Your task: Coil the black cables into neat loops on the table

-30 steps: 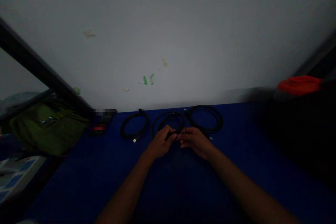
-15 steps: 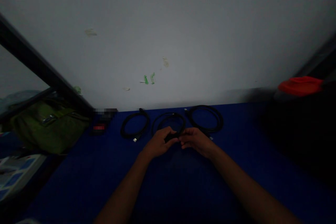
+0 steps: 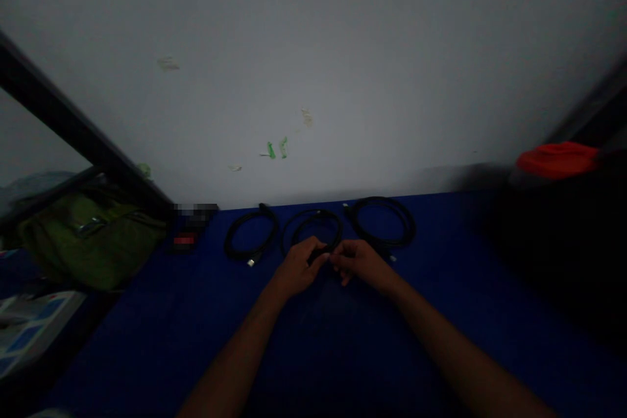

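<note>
Three coiled black cables lie in a row on a blue surface. The middle cable is partly covered by my hands at its near side. My left hand is closed on this coil, thumb and fingers pinching its near edge. My right hand is at the same spot, its thumb and index finger pinched together by the left thumb tip; what is between them is too dark to make out. To the left lies the left cable with a bright metal plug. The right cable lies beyond my right hand.
A pale wall rises behind the cables. At the left are a dark boxy item, a green bag and a white-and-blue item. A dark bulk with an orange-red top stands at the right.
My right hand's fingers have shifted slightly, with the lower fingers now hanging more loosely. Both hands stay at the middle coil. The view has moved very little.
</note>
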`<control>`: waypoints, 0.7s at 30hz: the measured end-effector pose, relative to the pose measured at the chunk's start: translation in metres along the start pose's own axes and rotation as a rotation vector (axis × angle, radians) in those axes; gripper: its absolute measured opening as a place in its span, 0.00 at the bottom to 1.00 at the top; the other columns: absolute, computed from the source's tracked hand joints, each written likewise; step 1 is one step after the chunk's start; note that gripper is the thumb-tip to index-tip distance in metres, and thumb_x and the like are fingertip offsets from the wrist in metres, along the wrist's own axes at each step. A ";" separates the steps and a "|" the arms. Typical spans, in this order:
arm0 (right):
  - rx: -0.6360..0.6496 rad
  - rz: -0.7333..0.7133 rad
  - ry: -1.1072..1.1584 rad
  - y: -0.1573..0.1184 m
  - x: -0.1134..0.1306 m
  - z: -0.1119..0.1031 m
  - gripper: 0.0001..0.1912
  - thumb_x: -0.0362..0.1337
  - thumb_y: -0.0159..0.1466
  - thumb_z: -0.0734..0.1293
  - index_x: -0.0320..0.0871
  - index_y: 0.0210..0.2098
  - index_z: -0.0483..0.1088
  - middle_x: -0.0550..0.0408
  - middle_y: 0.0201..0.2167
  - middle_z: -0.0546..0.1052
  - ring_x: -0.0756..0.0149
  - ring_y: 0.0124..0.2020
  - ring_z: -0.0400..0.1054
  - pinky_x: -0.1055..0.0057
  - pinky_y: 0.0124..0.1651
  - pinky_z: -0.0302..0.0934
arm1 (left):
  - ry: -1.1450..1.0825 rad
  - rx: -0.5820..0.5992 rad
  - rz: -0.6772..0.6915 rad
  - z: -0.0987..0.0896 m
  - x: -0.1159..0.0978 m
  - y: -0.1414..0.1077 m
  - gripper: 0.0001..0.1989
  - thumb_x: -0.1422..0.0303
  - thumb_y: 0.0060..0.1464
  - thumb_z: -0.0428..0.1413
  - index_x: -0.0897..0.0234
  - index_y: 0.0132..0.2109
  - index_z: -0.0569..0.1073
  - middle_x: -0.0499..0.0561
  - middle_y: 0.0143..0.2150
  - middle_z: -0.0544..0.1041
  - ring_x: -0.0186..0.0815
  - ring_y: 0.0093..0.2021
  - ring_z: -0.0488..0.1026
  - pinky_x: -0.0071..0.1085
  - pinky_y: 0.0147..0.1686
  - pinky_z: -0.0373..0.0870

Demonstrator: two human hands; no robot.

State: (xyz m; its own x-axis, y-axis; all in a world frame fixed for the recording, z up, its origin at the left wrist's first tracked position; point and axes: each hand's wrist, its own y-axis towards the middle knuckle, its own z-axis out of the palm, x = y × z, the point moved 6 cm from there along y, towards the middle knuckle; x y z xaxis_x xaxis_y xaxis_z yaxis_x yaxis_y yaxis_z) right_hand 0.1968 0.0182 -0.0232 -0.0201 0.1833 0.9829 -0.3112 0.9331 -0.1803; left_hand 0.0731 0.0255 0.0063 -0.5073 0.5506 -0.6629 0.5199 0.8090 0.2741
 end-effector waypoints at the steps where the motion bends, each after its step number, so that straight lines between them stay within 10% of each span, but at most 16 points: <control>1: 0.002 -0.004 -0.006 0.000 0.000 0.000 0.12 0.42 0.50 0.67 0.39 0.24 0.65 0.60 0.18 0.68 0.75 0.16 0.61 0.75 0.19 0.62 | 0.005 -0.003 0.000 0.000 0.000 0.000 0.09 0.64 0.57 0.48 0.64 0.38 0.69 0.50 0.33 0.72 0.34 0.34 0.69 0.29 0.34 0.65; 12: -0.280 -0.488 -0.760 -0.019 0.035 0.004 0.09 0.41 0.61 0.61 0.41 0.35 0.66 0.51 0.31 0.71 0.65 0.31 0.66 0.70 0.34 0.60 | 0.004 -0.003 0.018 0.004 -0.006 -0.001 0.05 0.73 0.55 0.47 0.64 0.38 0.66 0.51 0.35 0.71 0.35 0.36 0.69 0.30 0.35 0.65; 21: -0.299 -0.418 -1.016 -0.018 0.037 0.011 0.09 0.35 0.64 0.55 0.41 0.34 0.66 0.48 0.33 0.72 0.63 0.32 0.67 0.69 0.34 0.59 | 0.030 -0.021 -0.008 0.008 -0.008 -0.001 0.05 0.73 0.55 0.46 0.64 0.36 0.66 0.51 0.34 0.71 0.35 0.35 0.69 0.31 0.36 0.65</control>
State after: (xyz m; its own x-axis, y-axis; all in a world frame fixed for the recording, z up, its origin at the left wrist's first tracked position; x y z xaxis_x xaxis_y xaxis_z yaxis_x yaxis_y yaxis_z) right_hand 0.1910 0.0042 0.0165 -0.7712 -0.3677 0.5197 -0.2378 0.9236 0.3006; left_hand 0.0822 0.0188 0.0051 -0.5317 0.5497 -0.6443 0.5015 0.8174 0.2834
